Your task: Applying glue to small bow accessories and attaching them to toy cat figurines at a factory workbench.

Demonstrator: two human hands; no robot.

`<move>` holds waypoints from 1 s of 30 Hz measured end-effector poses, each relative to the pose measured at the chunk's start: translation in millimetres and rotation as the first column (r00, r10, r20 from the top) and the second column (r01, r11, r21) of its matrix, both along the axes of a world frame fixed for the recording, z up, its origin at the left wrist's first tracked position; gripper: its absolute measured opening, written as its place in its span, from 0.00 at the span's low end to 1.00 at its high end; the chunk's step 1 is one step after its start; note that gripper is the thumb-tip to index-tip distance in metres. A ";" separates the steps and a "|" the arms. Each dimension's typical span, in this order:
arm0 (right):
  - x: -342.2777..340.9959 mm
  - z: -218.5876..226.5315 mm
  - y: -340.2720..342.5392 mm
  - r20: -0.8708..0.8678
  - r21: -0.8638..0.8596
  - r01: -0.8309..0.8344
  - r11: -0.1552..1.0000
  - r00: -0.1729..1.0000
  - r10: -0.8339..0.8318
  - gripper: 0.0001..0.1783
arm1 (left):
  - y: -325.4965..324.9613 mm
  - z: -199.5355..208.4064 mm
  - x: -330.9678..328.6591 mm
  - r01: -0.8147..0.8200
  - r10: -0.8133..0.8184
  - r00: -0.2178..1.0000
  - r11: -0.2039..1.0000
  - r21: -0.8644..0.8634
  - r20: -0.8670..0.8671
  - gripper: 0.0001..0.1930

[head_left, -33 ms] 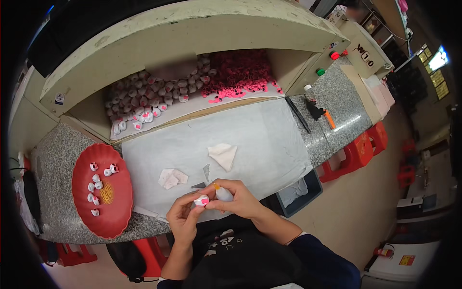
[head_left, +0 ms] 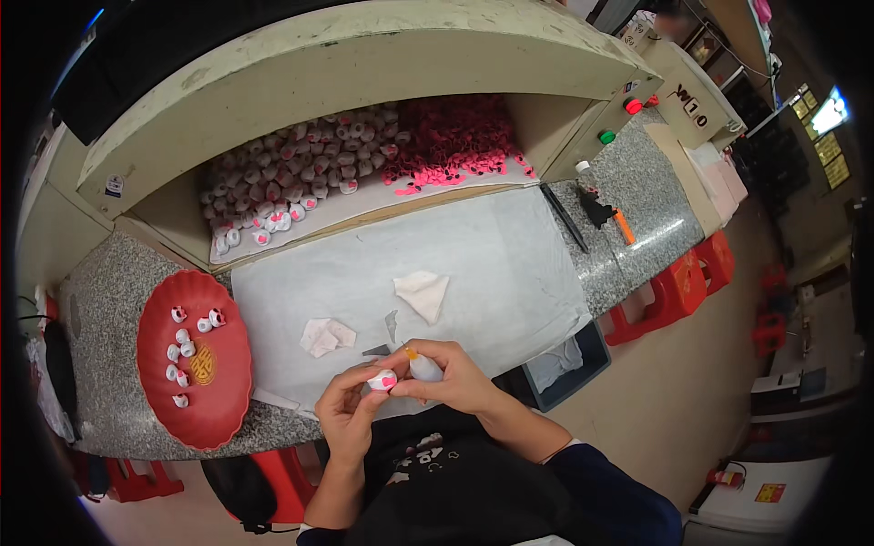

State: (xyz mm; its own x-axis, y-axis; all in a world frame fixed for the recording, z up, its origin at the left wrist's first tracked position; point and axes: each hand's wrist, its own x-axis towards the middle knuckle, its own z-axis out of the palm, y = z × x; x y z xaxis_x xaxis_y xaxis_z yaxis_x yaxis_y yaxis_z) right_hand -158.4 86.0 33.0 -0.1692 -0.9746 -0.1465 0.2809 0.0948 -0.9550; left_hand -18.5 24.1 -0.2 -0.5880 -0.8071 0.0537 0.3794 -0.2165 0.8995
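Note:
Close to my body, at the near edge of the white sheet, both hands work together. My left hand pinches a small white rounded piece with a pink patch between thumb and fingers. In my right hand is a small pale squeeze bottle with an orange-yellow tip, tilted up and left. The right thumb reaches to the pink patch; whether it presses on it I cannot tell. At the left, a red scalloped tray holds several similar white pieces with pink or dark red parts.
Many white pieces and a heap of pink parts fill the cabinet opening. Crumpled cloths lie on the white sheet. To the right are a black stick-like tool, an orange-handled tool and a grey bin.

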 end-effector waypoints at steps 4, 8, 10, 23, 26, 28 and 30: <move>5.6 -8.0 4.0 -0.116 -0.226 0.024 0.974 0.992 -0.052 0.13 | -1.3 -7.2 3.3 0.055 -0.078 0.991 0.977 -0.204 -0.107 0.11; 4.2 -6.1 4.5 -0.098 -0.164 0.005 0.987 0.995 -0.021 0.13 | 4.6 -1.0 1.2 -0.006 -0.009 0.995 0.989 -0.151 -0.100 0.11; 4.9 -1.4 3.0 0.053 -0.018 -0.015 1.000 0.998 0.016 0.13 | 5.6 6.2 3.3 -0.035 0.035 0.999 0.999 -0.002 -0.017 0.11; 12.8 -2.7 -15.1 0.033 0.001 -0.019 1.000 0.999 0.019 0.20 | -30.9 11.1 34.7 -0.122 0.201 0.963 0.919 -0.374 0.182 0.09; 10.6 -11.9 -16.0 0.066 -0.023 -0.030 0.999 0.997 0.031 0.22 | -62.8 30.9 88.0 -0.185 0.625 0.685 0.646 -0.741 0.374 0.09; 1.4 -15.5 -8.8 0.010 -0.058 0.002 0.998 1.000 -0.001 0.21 | -84.0 28.8 120.4 0.003 0.699 0.490 0.597 -0.802 0.522 0.14; -1.7 -19.1 -1.9 0.031 -0.018 0.009 1.000 0.999 -0.009 0.18 | -94.8 23.6 125.5 0.087 0.715 0.397 0.595 -0.799 0.576 0.15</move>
